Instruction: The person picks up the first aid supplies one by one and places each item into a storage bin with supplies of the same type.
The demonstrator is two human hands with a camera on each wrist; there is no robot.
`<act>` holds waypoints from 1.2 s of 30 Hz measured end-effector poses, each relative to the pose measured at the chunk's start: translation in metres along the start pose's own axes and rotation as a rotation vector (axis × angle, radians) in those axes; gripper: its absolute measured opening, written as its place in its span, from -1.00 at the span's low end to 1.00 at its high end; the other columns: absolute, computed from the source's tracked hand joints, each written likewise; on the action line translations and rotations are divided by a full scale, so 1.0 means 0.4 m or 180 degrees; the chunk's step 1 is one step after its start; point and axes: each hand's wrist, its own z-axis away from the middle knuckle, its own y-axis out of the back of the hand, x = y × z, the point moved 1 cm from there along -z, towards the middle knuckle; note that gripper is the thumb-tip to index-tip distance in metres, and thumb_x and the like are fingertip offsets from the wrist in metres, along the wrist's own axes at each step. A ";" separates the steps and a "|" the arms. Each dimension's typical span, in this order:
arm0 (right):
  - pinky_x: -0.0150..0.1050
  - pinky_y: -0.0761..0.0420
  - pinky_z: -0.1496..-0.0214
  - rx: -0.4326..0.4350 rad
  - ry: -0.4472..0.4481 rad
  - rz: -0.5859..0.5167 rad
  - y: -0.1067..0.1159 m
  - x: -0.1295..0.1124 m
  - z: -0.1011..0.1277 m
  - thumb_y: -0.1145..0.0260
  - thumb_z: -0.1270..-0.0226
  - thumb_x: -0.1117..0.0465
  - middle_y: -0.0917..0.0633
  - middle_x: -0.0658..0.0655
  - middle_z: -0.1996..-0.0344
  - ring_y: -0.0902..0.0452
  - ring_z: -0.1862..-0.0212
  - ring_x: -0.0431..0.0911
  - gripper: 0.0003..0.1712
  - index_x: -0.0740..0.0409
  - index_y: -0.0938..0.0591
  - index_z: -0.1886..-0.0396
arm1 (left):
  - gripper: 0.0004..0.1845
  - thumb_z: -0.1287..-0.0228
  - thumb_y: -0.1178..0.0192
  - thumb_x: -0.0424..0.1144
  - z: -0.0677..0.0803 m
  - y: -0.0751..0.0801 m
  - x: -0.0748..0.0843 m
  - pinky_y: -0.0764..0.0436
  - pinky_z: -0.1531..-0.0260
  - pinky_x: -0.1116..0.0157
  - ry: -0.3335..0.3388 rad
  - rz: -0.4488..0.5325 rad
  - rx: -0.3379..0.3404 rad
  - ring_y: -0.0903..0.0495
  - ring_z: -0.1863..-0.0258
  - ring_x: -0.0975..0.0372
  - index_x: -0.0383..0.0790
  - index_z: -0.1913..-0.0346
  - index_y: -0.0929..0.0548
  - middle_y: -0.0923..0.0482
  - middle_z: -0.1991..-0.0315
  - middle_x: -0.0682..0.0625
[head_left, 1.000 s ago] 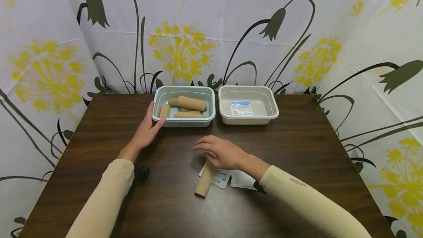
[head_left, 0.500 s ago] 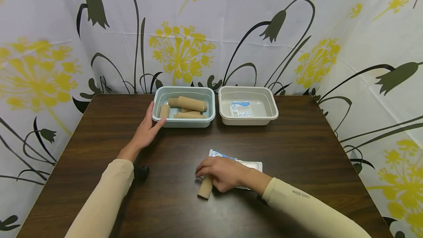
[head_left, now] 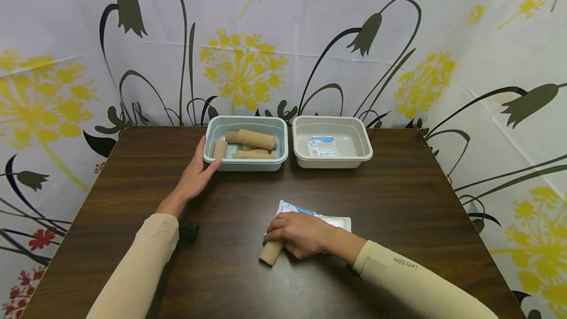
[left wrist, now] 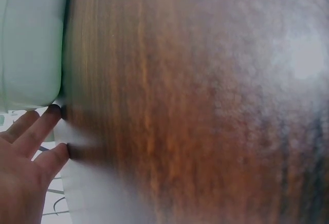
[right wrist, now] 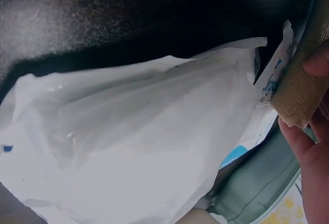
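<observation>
My right hand grips a tan bandage roll near the table's middle, its near end poking out below the fingers. The right wrist view shows the thumb and fingers on either side of the woven-looking roll. Under and beside this hand lie white packets, one with blue print; the hand partly covers them. My left hand rests against the left side of a pale blue bin, fingers extended and thumb at its front corner. Several tan rolls lie inside that bin.
To the right of the blue bin stands an off-white bin holding a blue-and-white packet. Both are near the back edge of the brown table, before a floral curtain. A small black object sits by the left forearm.
My right hand has come down and toward me onto the bandage roll and gripped it. The roll's near end has shifted slightly. The left hand stays at the blue bin.
</observation>
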 end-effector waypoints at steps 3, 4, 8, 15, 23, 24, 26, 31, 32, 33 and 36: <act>-0.36 -0.40 -0.21 0.0038 -0.0012 0.0017 0.001 0.002 0.000 -0.26 -0.15 0.33 -0.64 -0.11 0.00 -0.48 -0.11 -0.21 -0.50 -0.04 -0.66 -0.13 | -0.10 -0.47 0.00 0.15 0.001 -0.003 -0.001 -0.01 -0.28 -0.30 0.0007 0.0001 -0.0001 0.05 -0.48 -0.18 0.17 -0.57 0.37 0.23 -0.58 -0.14; -0.35 -0.41 -0.20 0.0049 -0.0031 0.0028 0.004 0.003 -0.001 -0.27 -0.15 0.32 -0.64 -0.11 -0.01 -0.48 -0.12 -0.22 -0.50 -0.04 -0.65 -0.14 | -0.10 -0.46 0.00 0.16 0.002 -0.003 -0.001 -0.01 -0.28 -0.30 0.0018 -0.0008 -0.0003 0.05 -0.48 -0.18 0.17 -0.57 0.38 0.23 -0.58 -0.14; -0.34 -0.47 -0.13 0.0096 -0.0129 0.0075 0.029 0.010 -0.008 -0.29 -0.19 0.26 -0.62 -0.11 -0.04 -0.48 -0.12 -0.22 -0.49 -0.04 -0.62 -0.19 | -0.10 -0.47 0.01 0.17 0.000 -0.003 -0.003 0.00 -0.29 -0.30 0.0039 -0.0028 -0.0014 0.07 -0.48 -0.18 0.19 -0.57 0.39 0.25 -0.58 -0.13; -0.28 -0.56 0.02 0.0425 -0.0329 0.0103 0.086 0.040 -0.034 -0.34 -0.19 0.20 -0.61 -0.08 -0.05 -0.49 -0.08 -0.22 -0.45 -0.05 -0.59 -0.24 | -0.11 -0.48 0.01 0.14 0.001 -0.004 -0.004 0.00 -0.30 -0.29 0.0039 -0.0020 -0.0030 0.08 -0.49 -0.16 0.19 -0.57 0.39 0.26 -0.58 -0.11; -0.25 -0.58 0.09 0.0843 -0.0691 0.0074 0.151 0.099 -0.082 -0.33 -0.27 0.18 -0.61 -0.06 -0.09 -0.52 -0.05 -0.20 -0.46 -0.01 -0.57 -0.28 | -0.10 -0.47 0.01 0.16 -0.001 -0.002 -0.002 0.01 -0.30 -0.29 0.0060 -0.0003 -0.0020 0.08 -0.49 -0.16 0.19 -0.57 0.38 0.25 -0.58 -0.11; -0.24 -0.58 0.07 0.0881 -0.0740 0.0078 0.160 0.107 -0.087 -0.33 -0.27 0.19 -0.62 -0.05 -0.09 -0.53 -0.05 -0.18 -0.46 0.00 -0.57 -0.28 | -0.10 -0.47 0.01 0.16 -0.001 -0.002 -0.002 0.01 -0.30 -0.29 0.0067 -0.0002 -0.0026 0.09 -0.49 -0.16 0.20 -0.57 0.38 0.25 -0.58 -0.11; -0.21 -0.57 0.02 0.0936 -0.0843 0.0083 0.173 0.126 -0.099 -0.34 -0.28 0.22 -0.62 -0.03 -0.09 -0.53 -0.06 -0.16 -0.46 0.00 -0.57 -0.28 | -0.10 -0.46 0.01 0.17 -0.002 -0.001 -0.001 0.01 -0.30 -0.29 0.0076 0.0002 -0.0037 0.08 -0.49 -0.16 0.21 -0.56 0.39 0.25 -0.58 -0.12; -0.16 -0.54 -0.03 0.0995 -0.1203 0.0015 0.191 0.172 -0.133 -0.35 -0.28 0.26 -0.62 0.03 -0.07 -0.53 -0.05 -0.10 -0.44 0.01 -0.55 -0.30 | -0.10 -0.46 0.02 0.18 -0.003 0.002 0.002 0.02 -0.29 -0.30 0.0105 0.0019 -0.0055 0.08 -0.49 -0.18 0.23 -0.56 0.40 0.26 -0.58 -0.12; -0.15 -0.54 -0.03 0.1007 -0.1277 0.0007 0.192 0.181 -0.140 -0.35 -0.28 0.26 -0.62 0.04 -0.06 -0.53 -0.04 -0.09 -0.43 0.01 -0.55 -0.31 | -0.10 -0.46 0.02 0.18 -0.003 0.003 0.002 0.02 -0.29 -0.30 0.0108 0.0018 -0.0054 0.08 -0.48 -0.18 0.23 -0.56 0.40 0.27 -0.58 -0.12; -0.14 -0.54 -0.02 0.1022 -0.1349 -0.0015 0.193 0.188 -0.146 -0.35 -0.28 0.26 -0.62 0.05 -0.05 -0.53 -0.02 -0.08 -0.43 0.02 -0.54 -0.31 | -0.10 -0.46 0.02 0.18 -0.003 0.003 0.003 0.02 -0.29 -0.30 0.0108 0.0021 -0.0052 0.08 -0.48 -0.18 0.23 -0.56 0.40 0.27 -0.58 -0.12; -0.13 -0.53 -0.07 0.1042 -0.1535 -0.0042 0.192 0.206 -0.164 -0.34 -0.29 0.25 -0.62 0.07 -0.07 -0.53 -0.05 -0.07 -0.44 0.04 -0.54 -0.31 | -0.10 -0.47 0.01 0.16 0.000 0.004 0.003 0.02 -0.29 -0.31 0.0110 0.0017 -0.0057 0.09 -0.48 -0.18 0.22 -0.56 0.40 0.27 -0.58 -0.12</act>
